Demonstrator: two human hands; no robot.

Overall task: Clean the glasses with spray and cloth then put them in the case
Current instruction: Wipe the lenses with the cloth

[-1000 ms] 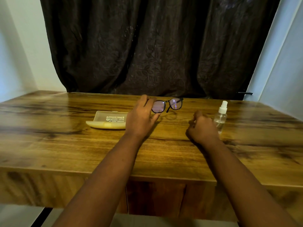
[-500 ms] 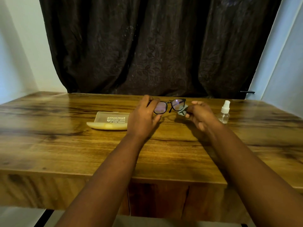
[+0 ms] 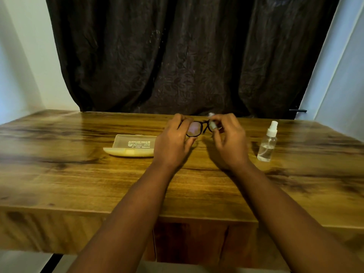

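At the centre of the frame the left hand (image 3: pixel 173 142) pinches the glasses (image 3: pixel 197 129) by one lens rim, held above the worktop (image 3: pixel 78 184). The right hand (image 3: pixel 229 140) pinches a small cloth (image 3: pixel 212 124) against the other lens. Wiping looks underway; the spray bottle (image 3: pixel 268 142) stands at right. The case (image 3: pixel 131 147), centre-left, awaits the glasses.

Dim, warm indoor light over my wooden table (image 3: pixel 78 184), soft shadows lay under my hands, cooler glow on the pale side walls (image 3: pixel 346 79), black crumpled curtain (image 3: pixel 177 56) swallowed detail, wide-angle bending at edges, slight motion blur.
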